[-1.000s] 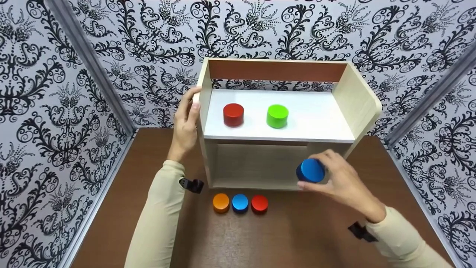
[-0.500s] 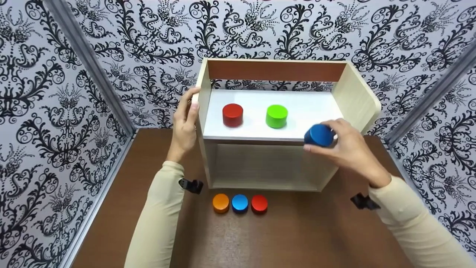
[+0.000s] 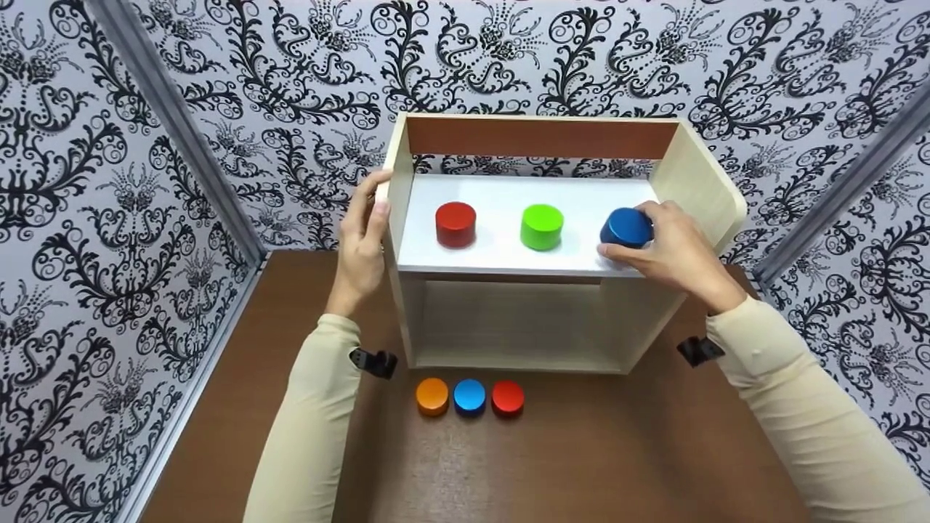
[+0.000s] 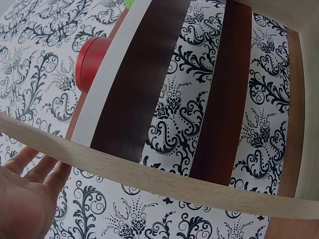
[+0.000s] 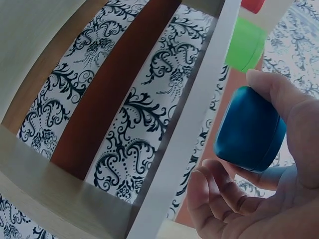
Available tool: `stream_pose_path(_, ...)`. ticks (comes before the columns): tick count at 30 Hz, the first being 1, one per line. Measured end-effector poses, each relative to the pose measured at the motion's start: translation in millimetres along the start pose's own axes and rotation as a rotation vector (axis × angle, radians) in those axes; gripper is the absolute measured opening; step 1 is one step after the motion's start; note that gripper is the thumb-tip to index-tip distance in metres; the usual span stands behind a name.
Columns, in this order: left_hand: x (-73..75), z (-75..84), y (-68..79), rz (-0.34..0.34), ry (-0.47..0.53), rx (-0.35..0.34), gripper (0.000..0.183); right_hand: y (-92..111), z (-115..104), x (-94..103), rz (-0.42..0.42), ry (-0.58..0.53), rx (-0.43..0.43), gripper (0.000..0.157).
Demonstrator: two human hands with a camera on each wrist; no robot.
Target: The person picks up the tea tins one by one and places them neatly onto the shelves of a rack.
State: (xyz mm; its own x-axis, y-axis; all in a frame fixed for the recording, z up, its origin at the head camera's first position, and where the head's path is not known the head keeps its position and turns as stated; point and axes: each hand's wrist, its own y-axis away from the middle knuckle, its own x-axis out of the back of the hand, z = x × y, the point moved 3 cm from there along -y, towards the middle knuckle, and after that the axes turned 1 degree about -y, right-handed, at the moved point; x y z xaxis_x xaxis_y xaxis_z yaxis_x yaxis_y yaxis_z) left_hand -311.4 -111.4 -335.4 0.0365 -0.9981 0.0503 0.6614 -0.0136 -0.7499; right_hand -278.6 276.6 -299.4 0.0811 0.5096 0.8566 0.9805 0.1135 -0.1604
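My right hand (image 3: pixel 679 250) pinches a dark blue cylinder (image 3: pixel 626 226) between thumb and fingers, at the right part of the white upper shelf. In the right wrist view the blue cylinder (image 5: pixel 249 129) shows a seam round its body, near the white shelf edge (image 5: pixel 187 124). A red cylinder (image 3: pixel 455 224) and a bright green cylinder (image 3: pixel 541 226) stand on the same shelf, left of it. My left hand (image 3: pixel 361 243) holds the left side panel (image 3: pixel 396 211) of the wooden shelf unit by its front edge; some fingers pass behind the panel in the left wrist view.
Orange (image 3: pixel 432 396), light blue (image 3: pixel 469 396) and smaller red (image 3: pixel 508 398) cylinders stand in a row on the brown table (image 3: pixel 465 465), in front of the unit. The lower compartment (image 3: pixel 512 323) faces forward. Patterned walls (image 3: pixel 290 65) surround the table.
My right hand has carried the dark blue cylinder up from in front of the lower compartment to the upper shelf, right of the green one. My left hand has stayed on the panel.
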Motion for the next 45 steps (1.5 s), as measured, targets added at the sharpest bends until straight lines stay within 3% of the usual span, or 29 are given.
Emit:
stream_pose_path(13,-0.9,0.2,1.5,0.023,-0.011,0.003,0.038,-17.1,8.6,-5.9,-0.043,0.016,-0.053,0.088)
stream_pose_path(29,-0.4,0.1,1.4,0.021,-0.032,-0.002,0.038,-18.2,8.9,-11.2,-0.041,0.029,-0.077,0.09)
stream_pose_path(36,-1.0,-0.7,1.1,-0.001,0.026,0.017,0.039,-18.0,10.6,-11.5,-0.001,0.052,-0.061,0.085)
stream_pose_path(45,0.4,-1.8,1.8,-0.007,0.017,0.035,0.039,-19.1,10.7,-13.2,-0.01,0.056,-0.069,0.09)
